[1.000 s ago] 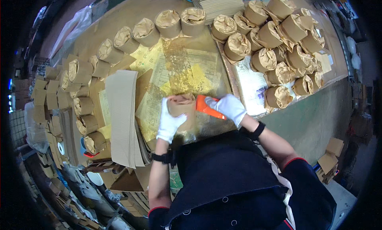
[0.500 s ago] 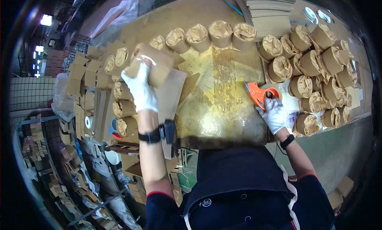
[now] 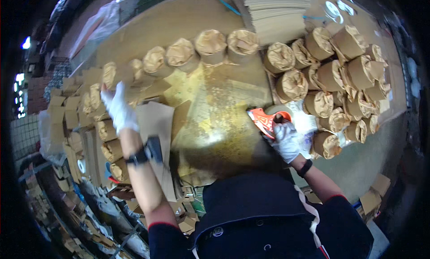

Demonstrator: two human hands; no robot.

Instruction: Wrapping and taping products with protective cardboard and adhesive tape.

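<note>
Gripping orange tape dispenser [image 3: 263, 121]: right hand [image 3: 286, 141], near right edge of worktop [image 3: 215, 124], open room leftward; left hand [image 3: 120, 110], grip unclear.

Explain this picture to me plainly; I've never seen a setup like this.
There is no machine here: you see one person's white-gloved hands, from a camera worn on the head, looking down. The right hand holds an orange tape dispenser. The left hand is stretched out among the row of brown tubs topped with crumpled paper; blur hides whether it touches one. The table also bears more such tubs clustered at right, and stacks of flat cardboard at the far side and left.
</note>
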